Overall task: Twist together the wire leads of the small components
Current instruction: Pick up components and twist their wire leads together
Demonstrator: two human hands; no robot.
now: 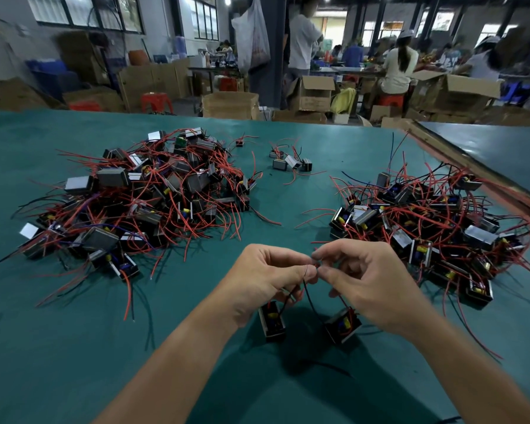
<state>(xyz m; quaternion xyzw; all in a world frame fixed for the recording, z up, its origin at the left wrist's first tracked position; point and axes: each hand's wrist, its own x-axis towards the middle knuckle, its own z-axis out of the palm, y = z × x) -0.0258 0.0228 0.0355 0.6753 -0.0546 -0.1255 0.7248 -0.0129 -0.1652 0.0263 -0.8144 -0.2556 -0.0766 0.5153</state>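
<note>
Two small black box components hang below my hands over the green table: one [271,321] under my left hand, the other [342,324] under my right hand. Their thin wire leads [309,296] rise to my fingertips. My left hand [270,278] pinches the lead ends between thumb and forefinger. My right hand [366,278] pinches the same spot from the right; the bare wire tips meet between the two hands.
A big pile of the same components with red wires [141,197] lies at the left. A second pile [426,221] lies at the right. A small group [291,162] sits at the far middle. The table's far edge [196,115] borders cardboard boxes and seated people.
</note>
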